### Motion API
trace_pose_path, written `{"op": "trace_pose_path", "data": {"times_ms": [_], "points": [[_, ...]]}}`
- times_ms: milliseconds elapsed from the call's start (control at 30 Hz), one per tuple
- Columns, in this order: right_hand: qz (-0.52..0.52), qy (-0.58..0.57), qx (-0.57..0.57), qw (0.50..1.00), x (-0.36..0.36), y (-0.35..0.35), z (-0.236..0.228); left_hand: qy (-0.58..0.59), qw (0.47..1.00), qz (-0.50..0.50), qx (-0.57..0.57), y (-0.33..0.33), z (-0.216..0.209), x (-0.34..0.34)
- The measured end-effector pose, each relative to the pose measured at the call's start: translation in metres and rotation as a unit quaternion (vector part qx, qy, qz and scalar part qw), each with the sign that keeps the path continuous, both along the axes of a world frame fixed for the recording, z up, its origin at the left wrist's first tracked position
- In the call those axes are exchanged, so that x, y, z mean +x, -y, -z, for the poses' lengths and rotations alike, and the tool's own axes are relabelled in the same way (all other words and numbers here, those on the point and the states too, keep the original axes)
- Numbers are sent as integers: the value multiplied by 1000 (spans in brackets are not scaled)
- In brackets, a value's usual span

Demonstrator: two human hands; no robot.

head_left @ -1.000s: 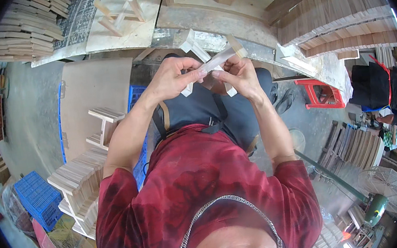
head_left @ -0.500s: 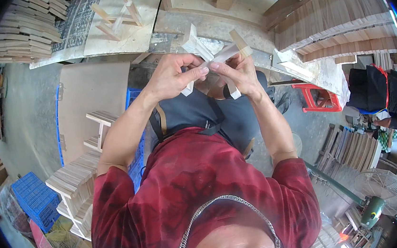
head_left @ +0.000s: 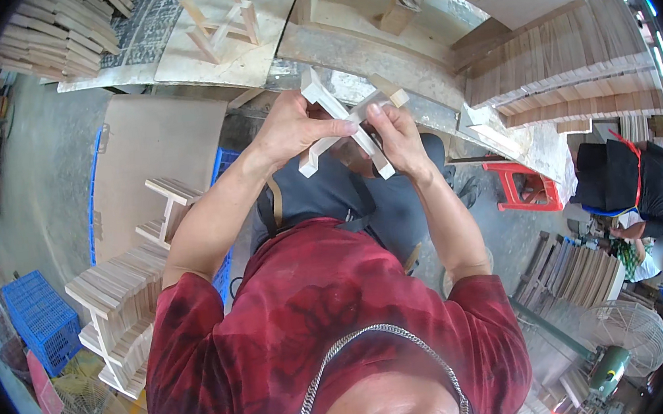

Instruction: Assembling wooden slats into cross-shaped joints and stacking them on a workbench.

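Observation:
In front of my lap I hold a pale wooden cross-shaped frame [head_left: 331,102], its two bars crossing near the middle and short blocks standing at its ends. My left hand [head_left: 292,131] grips it from the left, the thumb stretched along a bar to the crossing. Around the right-hand bar, my right hand [head_left: 400,138] is closed with its thumb pressed on the wood; some fingers of both hands are hidden behind the frame. A similar wooden frame [head_left: 250,25] stands on the bench board beyond my left hand.
The workbench [head_left: 364,50] runs across the far side. Stacked wooden pieces [head_left: 564,57] fill its right end, and more stacks [head_left: 51,34] lie far left. A red stool [head_left: 528,188], blue crate [head_left: 39,319], stacked wooden frames [head_left: 116,295] and fan [head_left: 627,338] stand around me. Another person [head_left: 649,184] is at the right.
The cross frame has turned slightly in my hands. My right thumb has shifted from near the crossing out along the right-hand bar. My left thumb now reaches nearer the crossing.

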State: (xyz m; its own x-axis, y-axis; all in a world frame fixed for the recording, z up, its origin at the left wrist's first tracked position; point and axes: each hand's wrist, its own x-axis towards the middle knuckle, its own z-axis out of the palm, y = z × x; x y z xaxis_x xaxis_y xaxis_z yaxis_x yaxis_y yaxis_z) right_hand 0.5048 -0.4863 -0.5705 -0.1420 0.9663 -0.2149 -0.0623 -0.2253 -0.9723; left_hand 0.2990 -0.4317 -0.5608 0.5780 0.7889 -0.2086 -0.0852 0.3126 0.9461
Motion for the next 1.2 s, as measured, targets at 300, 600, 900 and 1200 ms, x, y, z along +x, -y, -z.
{"op": "trace_pose_path", "data": {"times_ms": [300, 600, 900, 1200], "points": [[5, 118, 85, 989, -31, -28, 12, 68, 993, -52, -77, -11, 35, -23], [-131, 320, 440, 829, -86, -78, -65, 4, 961, -273, 46, -48, -26, -109], [-95, -161, 65, 980, -92, -148, -75, 8, 869, -333, 367, -63, -52, -140], [-108, -147, 55, 982, -112, -215, -73, -145, 847, -250, 446, -82, -80, -170]]}}
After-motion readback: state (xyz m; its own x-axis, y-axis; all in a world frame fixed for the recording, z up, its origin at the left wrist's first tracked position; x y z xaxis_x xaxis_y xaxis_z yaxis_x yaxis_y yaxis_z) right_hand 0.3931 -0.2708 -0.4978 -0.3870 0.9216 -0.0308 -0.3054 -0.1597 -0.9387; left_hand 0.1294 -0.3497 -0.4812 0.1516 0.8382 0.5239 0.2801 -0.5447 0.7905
